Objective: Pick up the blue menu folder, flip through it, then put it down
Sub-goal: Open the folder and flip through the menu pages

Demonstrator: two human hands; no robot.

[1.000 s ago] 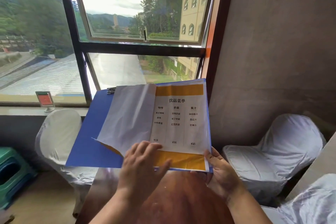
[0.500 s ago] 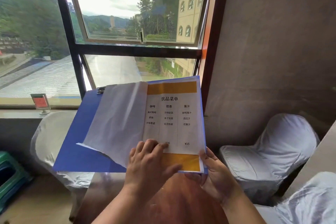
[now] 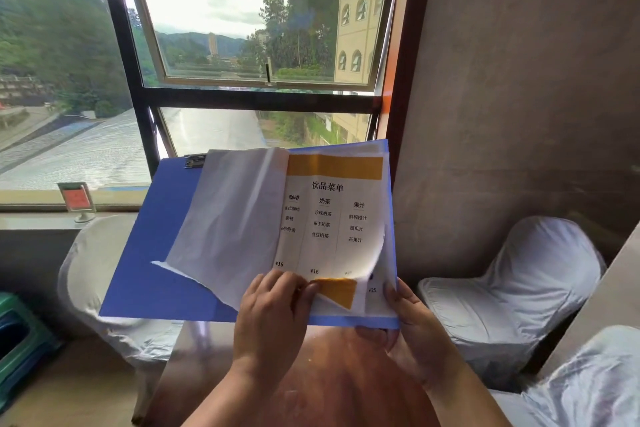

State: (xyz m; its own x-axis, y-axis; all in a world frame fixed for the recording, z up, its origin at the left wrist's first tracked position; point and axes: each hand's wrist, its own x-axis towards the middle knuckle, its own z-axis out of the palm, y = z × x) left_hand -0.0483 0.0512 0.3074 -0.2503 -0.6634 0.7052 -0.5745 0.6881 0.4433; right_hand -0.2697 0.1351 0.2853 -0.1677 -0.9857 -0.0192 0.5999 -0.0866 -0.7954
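The blue menu folder [image 3: 162, 253] is held open in the air above a brown table [image 3: 346, 374]. My right hand [image 3: 412, 329] grips its lower right corner from below. My left hand [image 3: 273, 312] pinches the bottom edge of a white menu page with yellow bands [image 3: 329, 218]; that page's lower right corner curls up off the sheet beneath it. An earlier page [image 3: 235, 218] lies turned over to the left, showing its blank back. A black clip [image 3: 194, 161] sits at the folder's top edge.
White-covered chairs stand at the left [image 3: 100, 274] and right [image 3: 512, 291], another at the lower right [image 3: 581, 388]. A small red sign [image 3: 77, 199] rests on the window sill. A green stool [image 3: 20, 340] is at the far left. A brown wall rises on the right.
My left hand has slid right along the page's bottom edge and pinched it. The page's lower right corner has lifted and curled, uncovering the sheet beneath.
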